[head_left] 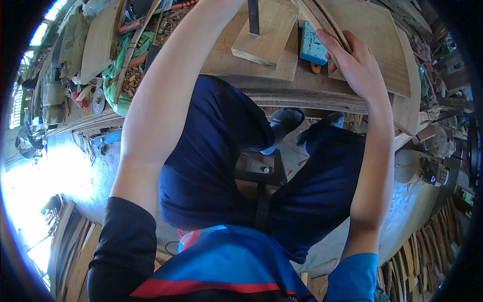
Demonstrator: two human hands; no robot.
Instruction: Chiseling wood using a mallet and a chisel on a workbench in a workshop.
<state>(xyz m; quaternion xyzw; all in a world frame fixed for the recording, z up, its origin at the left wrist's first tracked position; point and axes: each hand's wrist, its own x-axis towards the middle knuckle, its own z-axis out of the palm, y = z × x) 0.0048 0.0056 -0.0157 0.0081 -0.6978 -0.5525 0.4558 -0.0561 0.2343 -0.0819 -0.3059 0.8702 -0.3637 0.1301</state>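
My right hand (pixel 354 63) is closed around long, narrow pale wooden strips (pixel 317 12) that run up out of the top edge. My left forearm stretches to the top edge; the left hand itself is out of view. Between my arms a small pale board (pixel 266 50) lies on a larger board, with a dark metal bar (pixel 253 17) standing on it. A speckled turquoise block (pixel 312 45) sits just left of my right hand, with a small orange piece (pixel 316 68) below it. A wide thin board (pixel 392 60) lies to the right of that hand.
At left on the wooden bench (pixel 282 95) are a green plastic bag (pixel 115 95) with shavings, loose boards (pixel 90 50) and tools. My legs are under the bench edge. Stacked wood pieces (pixel 422 251) line the right. A round, sack-like object (pixel 407 166) sits at the right.
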